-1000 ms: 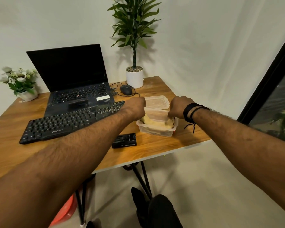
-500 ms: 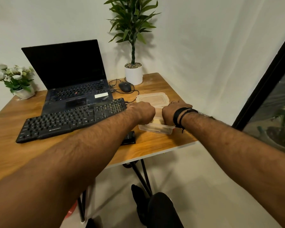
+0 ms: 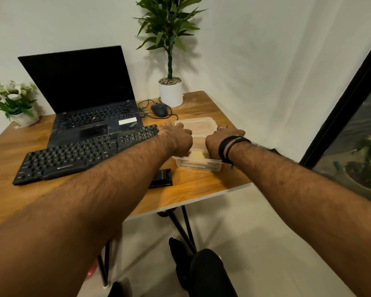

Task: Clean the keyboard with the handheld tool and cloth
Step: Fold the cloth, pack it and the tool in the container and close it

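Both hands, left hand (image 3: 176,139) and right hand (image 3: 220,142), reach with fingers extended over the clear box (image 3: 198,162) holding the yellow cloth (image 3: 196,155) right of centre, the left nearer the keyboard (image 3: 84,152) running lengthwise toward the frame's left.
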